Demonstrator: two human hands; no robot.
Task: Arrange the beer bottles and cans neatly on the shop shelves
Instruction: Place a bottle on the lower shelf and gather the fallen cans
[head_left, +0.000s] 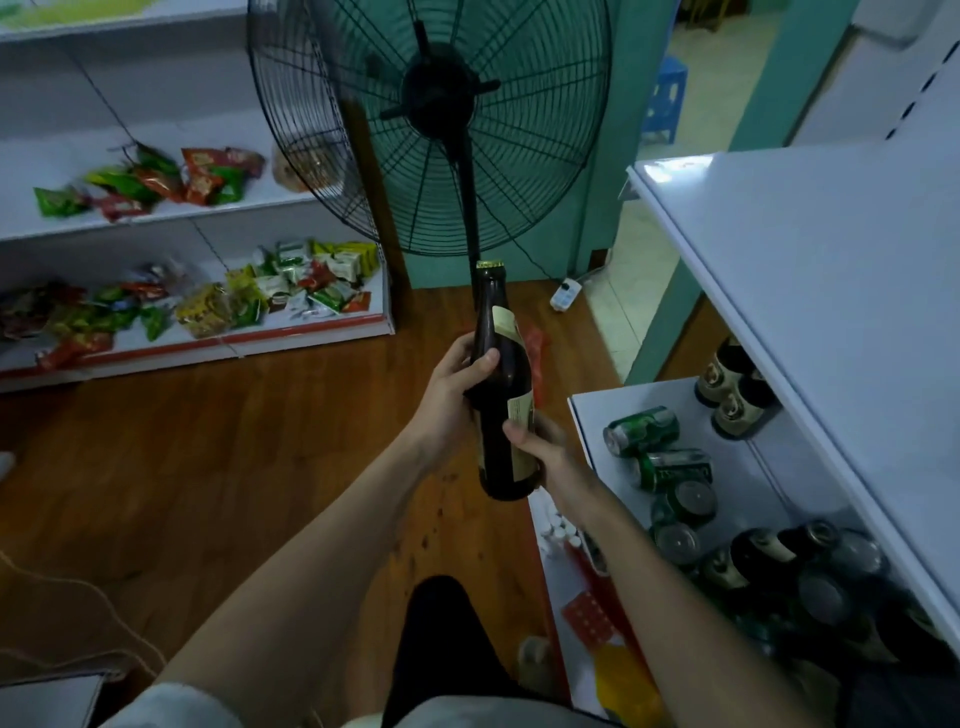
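— Where's the bottle now?

— From the head view, I hold one dark brown glass beer bottle (503, 384) with a cream label between both hands, its cap toward the far black floor fan (431, 124), its base toward me. My left hand (452, 400) curls round the shoulder; my right hand (540, 457) wraps the lower body.

— And the shelf?

— The white lower shelf (587, 410) lies to the right, nearer my right hand, so the bottle must swing right.

— How many there?

— Two green cans lying on their sides (657, 449), two upright bottles at the far end (727, 387), then a mixed near cluster I can't count.
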